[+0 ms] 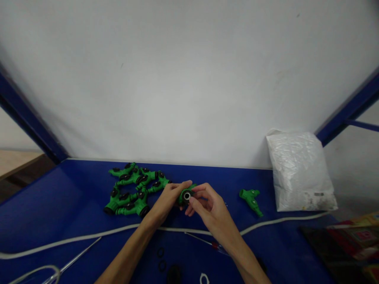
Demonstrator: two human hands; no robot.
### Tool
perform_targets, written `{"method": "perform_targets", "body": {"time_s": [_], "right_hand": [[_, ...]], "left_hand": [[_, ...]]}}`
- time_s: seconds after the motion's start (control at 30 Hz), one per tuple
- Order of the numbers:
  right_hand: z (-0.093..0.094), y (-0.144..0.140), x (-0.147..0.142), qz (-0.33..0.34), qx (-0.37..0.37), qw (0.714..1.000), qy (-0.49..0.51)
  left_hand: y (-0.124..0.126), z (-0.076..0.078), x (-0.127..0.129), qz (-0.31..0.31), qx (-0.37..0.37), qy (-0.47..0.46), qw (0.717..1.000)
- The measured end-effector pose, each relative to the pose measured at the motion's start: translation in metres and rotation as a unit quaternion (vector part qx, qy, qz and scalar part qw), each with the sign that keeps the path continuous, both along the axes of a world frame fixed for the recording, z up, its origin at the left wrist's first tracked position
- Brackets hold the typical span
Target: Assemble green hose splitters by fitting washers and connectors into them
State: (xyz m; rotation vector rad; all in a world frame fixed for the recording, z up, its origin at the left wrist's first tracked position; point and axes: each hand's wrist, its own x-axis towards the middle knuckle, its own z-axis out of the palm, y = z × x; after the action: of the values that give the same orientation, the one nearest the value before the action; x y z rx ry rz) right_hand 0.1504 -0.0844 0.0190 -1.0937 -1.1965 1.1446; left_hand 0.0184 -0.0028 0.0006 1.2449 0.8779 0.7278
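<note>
Above the bench (74, 197), the left hand (168, 196) is clamping its grip on a green fitting (184, 192); the right hand (211, 203) is pinching its black end. Capped fittings (135, 207) leftward are apparently lying finished; one uncapped fitting (251, 200) rightward is seemingly lying undone.

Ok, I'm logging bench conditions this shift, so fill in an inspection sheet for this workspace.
Surface: blue tabletop.
Job's things: held green fitting; grouped green fittings at left; a lone green fitting at right.
Clutter: two black rings, a white ring, a thin tool with a red part, a white plastic package.
Grip: left hand holds the fitting; right hand is at its dark end, hold unclear.
Cables: white cord winding across the tabletop.
Surroundings: pale wall behind, blue posts either side.
</note>
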Motion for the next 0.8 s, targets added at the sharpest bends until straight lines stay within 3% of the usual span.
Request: {"method": "perform_targets", "body": {"time_s": [0.33,0.63,0.8], "right_hand": [[-0.0088,0.0031,0.0051,-0.003,-0.016,0.998,-0.054],[-0.0078,0.0035,0.0073,-0.023,-0.005,0.997,-0.079],[-0.0064,0.0031,0.0039,-0.03,-0.011,0.999,-0.021]], "left_hand": [[0.0034,-0.0042,0.0012,-0.014,0.049,0.066,0.997],[0.0029,-0.0085,-0.0008,0.013,0.128,0.103,0.986],[-0.0021,-0.0024,0.0028,0.029,0.128,0.051,0.99]]}}
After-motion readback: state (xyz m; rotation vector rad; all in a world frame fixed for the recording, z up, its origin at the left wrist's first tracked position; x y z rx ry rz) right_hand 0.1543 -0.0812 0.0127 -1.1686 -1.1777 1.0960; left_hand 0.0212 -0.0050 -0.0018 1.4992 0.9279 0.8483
